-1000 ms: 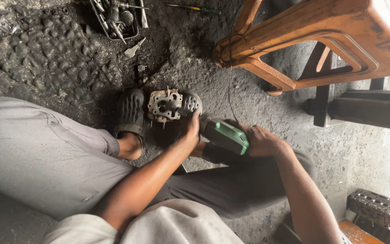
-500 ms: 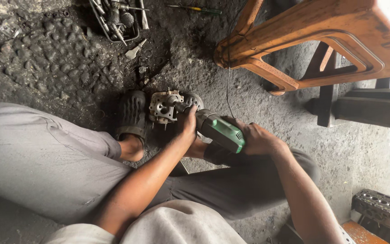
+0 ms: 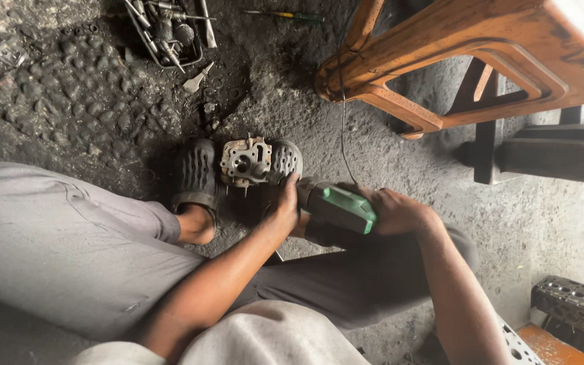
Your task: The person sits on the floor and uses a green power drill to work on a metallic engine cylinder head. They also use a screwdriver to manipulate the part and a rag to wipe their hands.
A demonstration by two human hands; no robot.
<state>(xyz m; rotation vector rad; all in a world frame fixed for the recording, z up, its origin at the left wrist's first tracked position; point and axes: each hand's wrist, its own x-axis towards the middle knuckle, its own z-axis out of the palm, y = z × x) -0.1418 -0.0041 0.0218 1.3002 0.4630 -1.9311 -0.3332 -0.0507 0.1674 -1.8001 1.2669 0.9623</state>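
Your right hand [image 3: 395, 211] wrapped closed around the rear of the green-and-black power tool [image 3: 336, 205], forearm reaching in from the lower right. Your left hand [image 3: 285, 201] gripped the tool's front end, fingers curled over it, arm extended diagonally from the lower middle. The tool's nose pointed at the small metal engine part [image 3: 245, 161], which sat on the ground between your two dark slotted sandals [image 3: 196, 172], touching both. Beyond the engine part lay a tray of hand tools [image 3: 165, 30]; to its right stood a wooden stool [image 3: 454, 61].
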